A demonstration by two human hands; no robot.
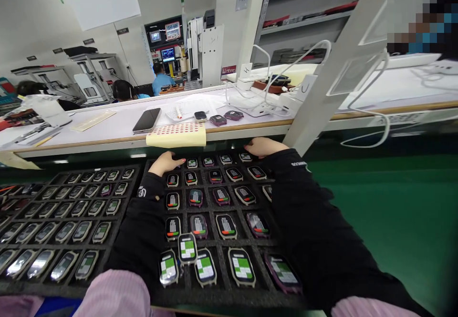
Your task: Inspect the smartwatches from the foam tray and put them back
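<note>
A black foam tray [229, 299] with square compartments lies in front of me, holding several smartwatch bodies without straps. My left hand [165, 163] grips its far left corner, thumb stretched along the rim and the other fingers partly hidden. At the far right corner, my right hand [265, 147] is curled over the tray's back edge. Watches in the near row, such as one watch [242, 267], show green and white screens; the rows behind have dark screens with red and green bars. One loose watch [187, 249] rests across the dividers near the front left.
Another black tray [103, 260] of watches stands on the left. Behind is a raised shelf [250, 125] with a phone [146, 120], watches [218, 119], papers and white charging cables [266, 102]. A slanted post [336, 64] rises at right. Co-workers [162, 79] sit beyond.
</note>
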